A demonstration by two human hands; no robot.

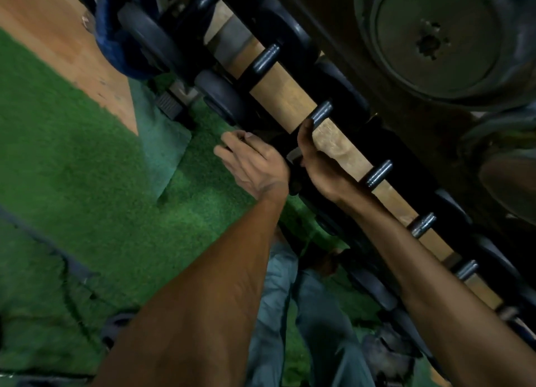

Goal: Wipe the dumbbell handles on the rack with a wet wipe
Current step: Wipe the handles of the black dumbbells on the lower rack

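The dumbbell rack (285, 97) runs diagonally from upper left to lower right, with bare wood showing between black dumbbell heads. Several dark metal handles cross it, one (320, 113) just above my right hand and another (377, 173) beside my right wrist. My right hand (317, 161) lies against the rack, its thumb stretched up to the nearer handle. A pale scrap, apparently the wet wipe (294, 154), shows at the edge of its palm; the fingers are hidden. My left hand (255, 163) hovers just left of it over the turf, fingers curled, with nothing visible in it.
Green artificial turf (87, 183) covers the floor, with a wooden floor strip (58, 23) at upper left. Large weight plates (435, 38) hang at upper right above the rack. My trouser legs (304, 314) and a shoe (388, 346) are below.
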